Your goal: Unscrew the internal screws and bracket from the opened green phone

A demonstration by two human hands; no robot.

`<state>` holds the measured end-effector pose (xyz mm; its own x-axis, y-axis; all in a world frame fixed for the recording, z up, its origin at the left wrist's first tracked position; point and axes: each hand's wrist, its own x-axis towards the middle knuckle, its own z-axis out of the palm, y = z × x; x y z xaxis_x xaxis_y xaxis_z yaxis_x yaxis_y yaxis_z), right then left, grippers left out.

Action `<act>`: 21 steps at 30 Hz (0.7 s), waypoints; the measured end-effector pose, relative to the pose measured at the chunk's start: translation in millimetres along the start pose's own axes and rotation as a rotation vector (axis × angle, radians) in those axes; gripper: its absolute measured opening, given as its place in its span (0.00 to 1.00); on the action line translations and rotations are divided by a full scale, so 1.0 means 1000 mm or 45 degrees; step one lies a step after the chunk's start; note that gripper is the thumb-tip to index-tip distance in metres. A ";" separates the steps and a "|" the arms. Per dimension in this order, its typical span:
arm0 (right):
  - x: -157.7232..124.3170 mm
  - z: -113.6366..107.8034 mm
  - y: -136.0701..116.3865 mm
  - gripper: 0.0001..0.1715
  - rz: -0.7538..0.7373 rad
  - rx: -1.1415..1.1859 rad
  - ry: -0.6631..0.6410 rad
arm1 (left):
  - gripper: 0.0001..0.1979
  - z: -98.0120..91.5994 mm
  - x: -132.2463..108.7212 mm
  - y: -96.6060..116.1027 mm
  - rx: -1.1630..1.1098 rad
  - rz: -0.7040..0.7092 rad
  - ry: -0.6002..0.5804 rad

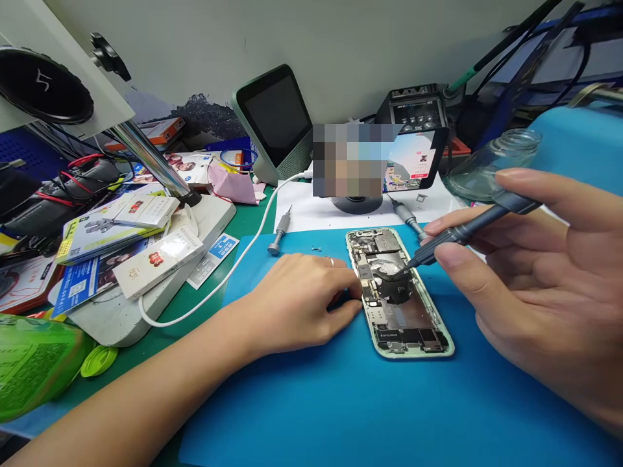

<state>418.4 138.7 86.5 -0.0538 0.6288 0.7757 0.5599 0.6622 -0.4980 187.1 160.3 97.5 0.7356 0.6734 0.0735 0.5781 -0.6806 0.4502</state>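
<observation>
An opened smartphone (409,311) with a pale green frame lies on the blue mat, its circuit boards and metal interior exposed. At its left edge, my left hand (302,298) rests on the mat with curled fingers pressed against the frame. My right hand (530,285) pinches a dark grey precision screwdriver (479,224) between thumb and fingers, slanting down to the left. Its tip is over the round black patch (395,285) inside the phone; whether it touches, I cannot tell. Tiny metal parts (316,249) lie above my left hand.
Two more screwdrivers (281,230) (407,217) lie beyond the phone. A white cable (253,243) crosses the left side. Behind stand a smart display (277,123), a propped phone (413,159) and a glass jar (496,165). Boxes (158,259) crowd the stand base (121,324).
</observation>
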 end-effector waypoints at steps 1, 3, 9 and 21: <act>0.000 0.000 0.002 0.40 -0.001 0.026 -0.006 | 0.05 0.001 0.000 0.001 0.017 -0.015 -0.002; -0.001 -0.001 0.005 0.40 0.032 0.063 -0.019 | 0.06 0.001 0.000 0.002 0.062 -0.014 -0.019; -0.001 -0.001 0.004 0.40 0.021 0.079 -0.025 | 0.10 -0.001 -0.001 0.004 0.180 0.038 -0.097; 0.001 0.000 0.004 0.41 -0.021 0.067 -0.009 | 0.06 -0.034 0.001 -0.041 0.275 -0.344 0.276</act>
<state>420.7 141.6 85.1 -0.0685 0.6204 0.7813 0.5149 0.6928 -0.5049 151.8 198.9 109.3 0.4687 0.8660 0.1743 0.8184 -0.4999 0.2833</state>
